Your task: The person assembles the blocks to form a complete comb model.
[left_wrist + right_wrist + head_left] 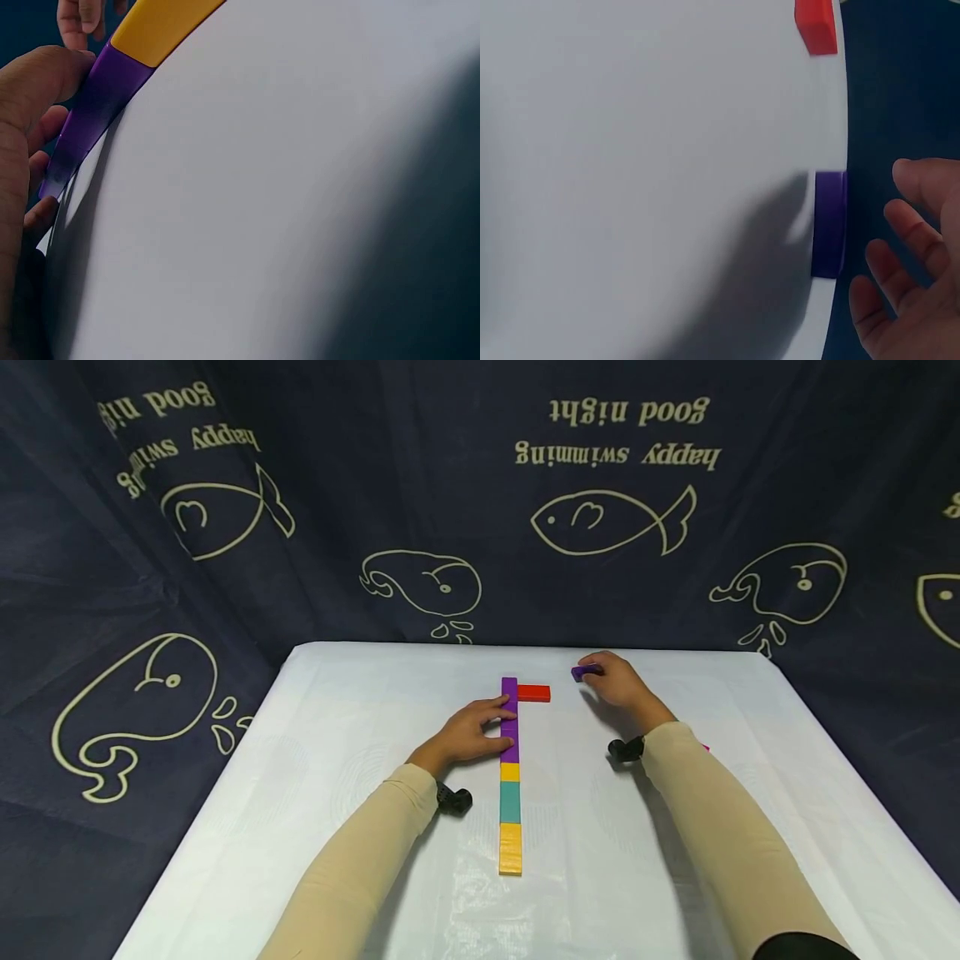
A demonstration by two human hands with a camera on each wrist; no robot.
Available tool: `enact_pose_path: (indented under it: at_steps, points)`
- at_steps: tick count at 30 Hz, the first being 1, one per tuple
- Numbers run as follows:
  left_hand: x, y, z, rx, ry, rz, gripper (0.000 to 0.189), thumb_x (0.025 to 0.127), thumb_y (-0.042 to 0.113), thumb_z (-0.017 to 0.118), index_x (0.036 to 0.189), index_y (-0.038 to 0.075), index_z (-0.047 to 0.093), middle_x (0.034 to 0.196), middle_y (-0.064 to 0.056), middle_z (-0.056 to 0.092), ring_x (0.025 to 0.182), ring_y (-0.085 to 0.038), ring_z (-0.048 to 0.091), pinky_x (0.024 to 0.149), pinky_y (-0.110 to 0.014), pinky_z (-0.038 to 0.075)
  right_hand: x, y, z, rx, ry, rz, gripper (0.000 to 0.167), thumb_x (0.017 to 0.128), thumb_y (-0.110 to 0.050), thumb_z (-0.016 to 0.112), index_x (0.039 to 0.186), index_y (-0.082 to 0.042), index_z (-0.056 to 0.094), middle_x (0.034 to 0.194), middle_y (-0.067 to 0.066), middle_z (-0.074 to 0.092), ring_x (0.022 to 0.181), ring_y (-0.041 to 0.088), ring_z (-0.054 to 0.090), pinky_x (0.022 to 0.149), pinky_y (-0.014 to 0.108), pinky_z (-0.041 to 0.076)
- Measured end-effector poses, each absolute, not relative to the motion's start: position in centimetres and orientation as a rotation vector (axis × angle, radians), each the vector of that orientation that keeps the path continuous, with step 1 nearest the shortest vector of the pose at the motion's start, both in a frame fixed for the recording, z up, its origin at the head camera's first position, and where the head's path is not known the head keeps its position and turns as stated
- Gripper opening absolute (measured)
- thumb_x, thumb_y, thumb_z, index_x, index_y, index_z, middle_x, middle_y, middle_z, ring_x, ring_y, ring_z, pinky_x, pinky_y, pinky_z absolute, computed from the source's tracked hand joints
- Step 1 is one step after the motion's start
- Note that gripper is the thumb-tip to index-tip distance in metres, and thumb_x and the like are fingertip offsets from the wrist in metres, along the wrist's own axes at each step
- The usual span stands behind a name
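A straight column of flat rectangular blocks runs toward me, with purple blocks (510, 750) at the far end. Below them come a small yellow block (510, 772), a teal block (510, 802) and a longer yellow block (510, 850). My left hand (467, 731) rests its spread fingers and thumb on the purple part. A red block (534, 693) juts right from the column's far end. Farther right, a separate purple block (829, 225) lies on the table. My right hand (618, 683) is beside it, fingers loosely bent and apart from it in the right wrist view.
A white cloth covers the table (390, 685), whose far edge lies just beyond the right hand. A magenta piece (706, 747) peeks out behind the right sleeve. A dark curtain (480, 510) with fish and whale drawings hangs behind the table.
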State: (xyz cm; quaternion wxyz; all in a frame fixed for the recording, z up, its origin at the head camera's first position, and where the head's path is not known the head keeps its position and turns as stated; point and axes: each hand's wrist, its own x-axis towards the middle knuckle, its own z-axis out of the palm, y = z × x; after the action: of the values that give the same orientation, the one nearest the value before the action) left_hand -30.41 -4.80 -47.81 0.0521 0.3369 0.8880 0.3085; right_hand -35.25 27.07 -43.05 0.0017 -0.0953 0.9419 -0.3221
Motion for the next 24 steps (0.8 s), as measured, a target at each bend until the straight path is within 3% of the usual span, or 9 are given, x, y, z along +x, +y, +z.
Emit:
enact_pose_path:
  at_steps: [9, 24]
  points:
    - [-30.4, -4.8, -47.9, 1.028, 2.681, 0.987, 0.05, 0.088, 0.035, 0.073, 0.134, 0.019, 0.063, 0.158, 0.0, 0.037, 0.144, -0.023, 0.033, 0.118, -0.042, 0.025, -35.9, 28.6, -43.7, -0.253, 2.943, -1.015, 0.036, 0.098, -0.01, 0.057, 0.132, 0.0, 0.056, 0.145, 0.025, 0.044, 0.134, 0.043, 0.04, 0.112, 0.057, 0.03]
    - [-30.5, -4.9, -48.0, 1.057, 2.687, 0.985, 0.05, 0.088, 0.035, 0.073, 0.135, 0.019, 0.063, 0.157, -0.002, 0.037, 0.143, -0.025, 0.034, 0.118, -0.043, 0.026, -35.8, 28.6, -45.4, -0.21, 2.908, -1.074, 0.056, 0.1, -0.013, 0.058, 0.149, 0.002, 0.037, 0.155, 0.026, 0.031, 0.144, 0.042, 0.027, 0.118, 0.053, 0.02]
